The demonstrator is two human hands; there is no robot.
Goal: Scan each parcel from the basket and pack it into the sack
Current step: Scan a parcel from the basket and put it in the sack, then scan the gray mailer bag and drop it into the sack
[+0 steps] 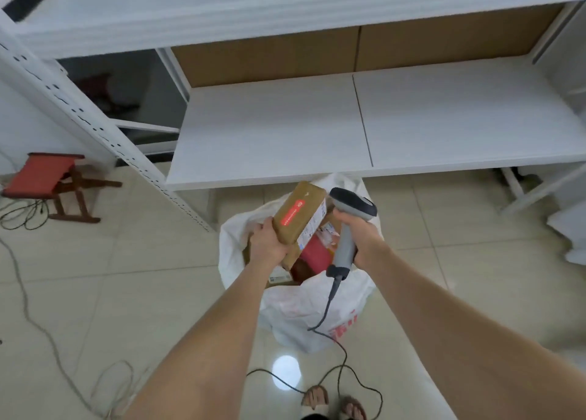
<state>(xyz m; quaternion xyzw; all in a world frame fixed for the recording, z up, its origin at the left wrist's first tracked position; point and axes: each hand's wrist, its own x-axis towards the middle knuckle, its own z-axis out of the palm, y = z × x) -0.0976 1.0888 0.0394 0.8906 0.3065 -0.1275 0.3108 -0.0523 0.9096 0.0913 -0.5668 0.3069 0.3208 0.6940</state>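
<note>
Seemingly mid-scan, the left hand (269, 245) clasps the cardboard parcel (301, 218) while the right hand (358, 230) grips the barcode scanner (352, 203); next, the parcel drops into the sack (312, 308) beneath.

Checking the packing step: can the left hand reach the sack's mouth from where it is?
Probably yes: the left hand, gripping the brown parcel, is right over the open sack; nothing blocks it.

sack (304, 305) mouth crowded; shelf (269, 134) close above
</note>
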